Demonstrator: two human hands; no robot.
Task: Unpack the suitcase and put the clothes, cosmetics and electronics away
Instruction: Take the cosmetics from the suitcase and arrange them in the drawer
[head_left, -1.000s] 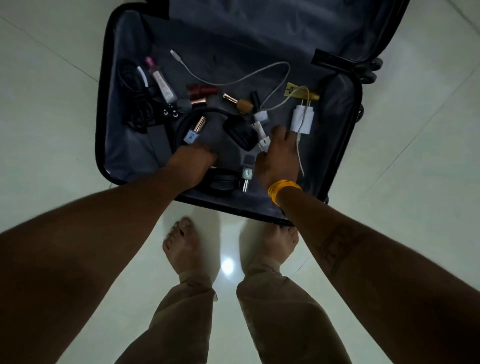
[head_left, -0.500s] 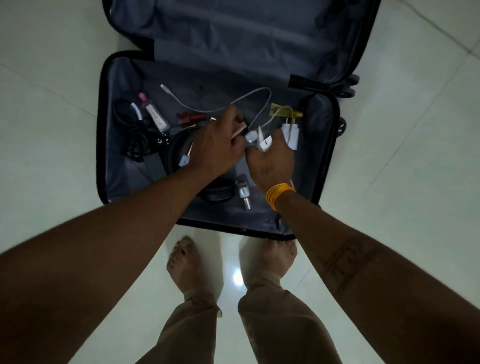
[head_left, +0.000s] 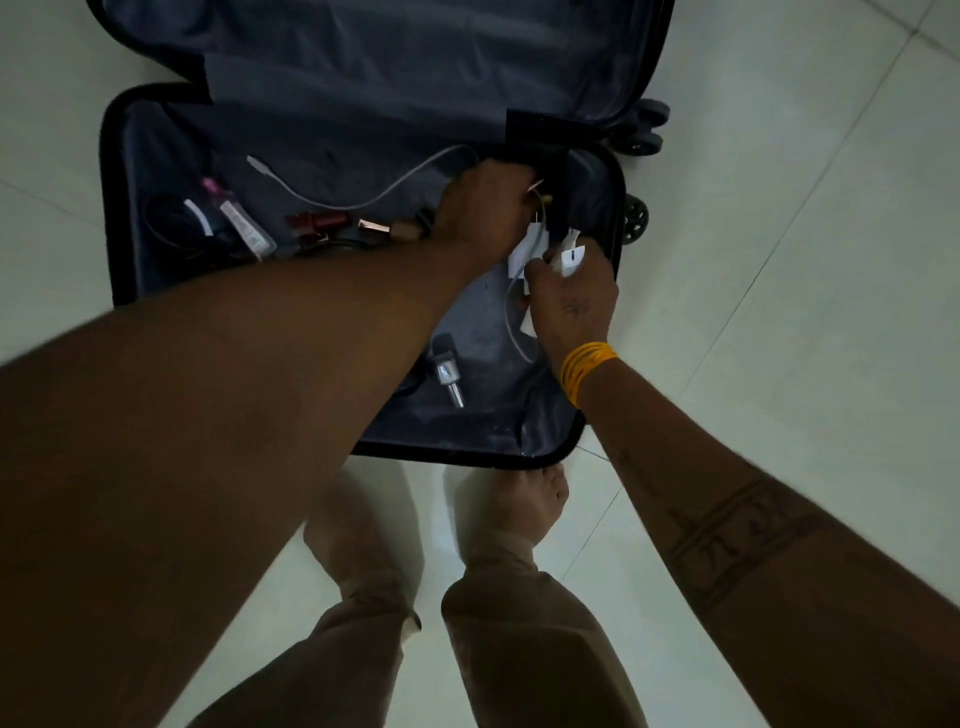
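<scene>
Black suitcase, grey lining, white chargers, orange bangles.

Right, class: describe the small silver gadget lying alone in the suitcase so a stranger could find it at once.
Start at the open suitcase on the floor and look at its near half, between the two forearms. The silver gadget lies there alone on the dark lining, below the right hand. Unlike the lipsticks further up, it has a metal plug.

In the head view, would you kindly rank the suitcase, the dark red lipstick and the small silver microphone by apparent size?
1. suitcase, by far.
2. and 3. small silver microphone and dark red lipstick look alike; the microphone lies nearer the camera, so unranked.
</scene>
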